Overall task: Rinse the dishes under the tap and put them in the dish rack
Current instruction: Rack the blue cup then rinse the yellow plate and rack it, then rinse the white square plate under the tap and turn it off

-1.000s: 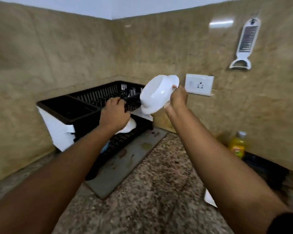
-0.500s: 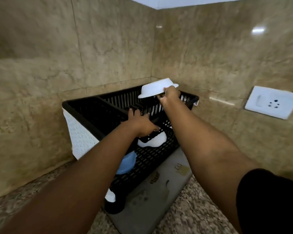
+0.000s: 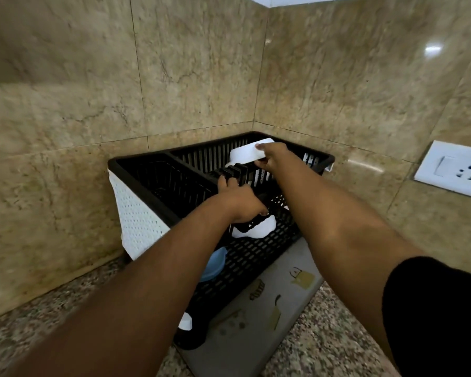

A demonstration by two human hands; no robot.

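While the right hand (image 3: 273,156) pinches the white bowl (image 3: 246,155) by its rim, likely light, rigid, wet-slick and chippable, the left hand (image 3: 241,201) clasps the dish rack (image 3: 147,170).

Dish rack (image 3: 147,170) sits in the wall corner, socket (image 3: 454,170) to its right.

You are lowering the white bowl (image 3: 245,155) from above the rim into the dish rack (image 3: 152,170) at its 1 o'clock corner; your right hand (image 3: 273,156) is following it down; your left hand (image 3: 239,198) is sliding toward 12 o'clock along the divider.
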